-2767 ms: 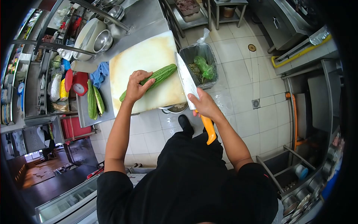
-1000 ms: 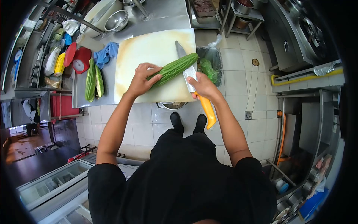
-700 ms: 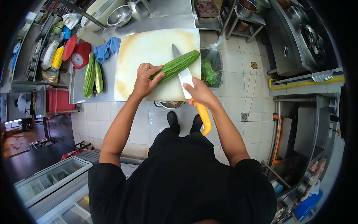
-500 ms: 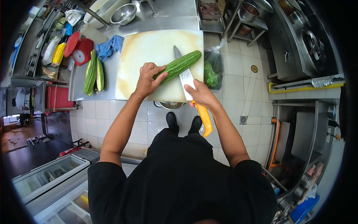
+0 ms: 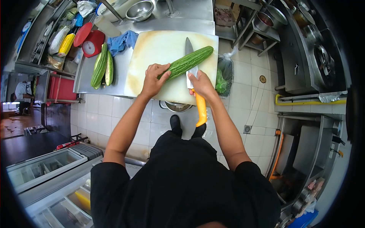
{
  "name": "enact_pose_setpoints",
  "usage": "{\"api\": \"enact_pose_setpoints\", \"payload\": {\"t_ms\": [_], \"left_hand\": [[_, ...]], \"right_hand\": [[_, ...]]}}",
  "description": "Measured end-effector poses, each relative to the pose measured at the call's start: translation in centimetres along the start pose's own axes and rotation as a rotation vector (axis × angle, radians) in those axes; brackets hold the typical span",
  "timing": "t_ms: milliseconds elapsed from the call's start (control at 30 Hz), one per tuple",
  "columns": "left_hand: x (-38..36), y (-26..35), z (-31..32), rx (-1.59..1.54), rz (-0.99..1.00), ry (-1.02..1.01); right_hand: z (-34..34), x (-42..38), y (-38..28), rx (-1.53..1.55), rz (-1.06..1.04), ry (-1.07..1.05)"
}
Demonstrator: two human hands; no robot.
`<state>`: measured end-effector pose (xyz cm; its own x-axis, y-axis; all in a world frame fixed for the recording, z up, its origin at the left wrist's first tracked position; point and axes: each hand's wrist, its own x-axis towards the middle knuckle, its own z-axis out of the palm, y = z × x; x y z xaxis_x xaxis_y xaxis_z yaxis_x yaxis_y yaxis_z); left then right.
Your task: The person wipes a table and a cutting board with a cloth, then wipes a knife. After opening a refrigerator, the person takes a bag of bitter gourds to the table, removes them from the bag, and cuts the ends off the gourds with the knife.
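On the white cutting board [image 5: 142, 53] a long, ridged green bitter melon [image 5: 190, 61] lies at a slant. My left hand [image 5: 155, 79] grips its lower left end between thumb and fingers. My right hand [image 5: 201, 85] is closed around a knife with a yellow handle [image 5: 200, 110], its thumb near the base of the blade. The blade crosses beneath the melon, with the tip [image 5: 189, 45] showing on the far side. Whether the edge touches the melon is hidden. To the left, several bitter melon pieces [image 5: 99, 68] rest on the steel counter, one with a pale side.
A blue cloth [image 5: 123, 42] and a red scale [image 5: 92, 45] are left of the board. A steel bowl [image 5: 140, 10] sits behind. Off the board's right side hangs a clear bag with greens [image 5: 223, 78]. A metal pot [image 5: 176, 106] is below the front edge.
The view has shifted, moving the board slightly right and up. The knife has turned more upright, its handle swinging left; both hands keep their grip.
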<state>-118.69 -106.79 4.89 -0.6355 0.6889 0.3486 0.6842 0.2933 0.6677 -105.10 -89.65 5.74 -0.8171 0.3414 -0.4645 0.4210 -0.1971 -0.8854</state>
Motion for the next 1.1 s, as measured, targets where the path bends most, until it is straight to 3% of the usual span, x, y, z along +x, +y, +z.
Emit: {"api": "enact_pose_setpoints", "payload": {"t_ms": [133, 200, 367, 533, 600, 667, 767, 1000, 1100], "left_hand": [[-0.3, 0.1, 0.3, 0.117, 0.086, 0.119], [-0.2, -0.1, 0.1, 0.108, 0.089, 0.101], [0.0, -0.5, 0.1, 0.065, 0.077, 0.061], [-0.4, -0.2, 0.1, 0.032, 0.032, 0.056], [-0.5, -0.2, 0.4, 0.038, 0.032, 0.095], [-0.7, -0.5, 0.7, 0.064, 0.097, 0.262], [-0.8, -0.6, 0.9, 0.076, 0.101, 0.282], [-0.8, -0.5, 0.5, 0.048, 0.060, 0.249], [-1.2, -0.4, 0.4, 0.055, 0.064, 0.208]], "right_hand": [[-0.6, -2.9, -0.9, -0.103, 0.020, -0.049], [-1.3, -3.4, -1.2, -0.182, 0.055, -0.197], [0.5, -2.2, -1.3, -0.147, 0.092, -0.171], [4.0, 0.2, -0.7, -0.078, 0.002, -0.107], [4.0, 0.0, -0.9, -0.044, -0.019, -0.141], [3.9, -0.3, -1.0, -0.029, -0.016, -0.134], [3.8, -0.6, -0.9, -0.039, 0.036, -0.146], [3.4, -0.9, 0.5, -0.013, 0.056, -0.244], [6.0, 0.1, -0.1, -0.116, 0.036, -0.164]]}}
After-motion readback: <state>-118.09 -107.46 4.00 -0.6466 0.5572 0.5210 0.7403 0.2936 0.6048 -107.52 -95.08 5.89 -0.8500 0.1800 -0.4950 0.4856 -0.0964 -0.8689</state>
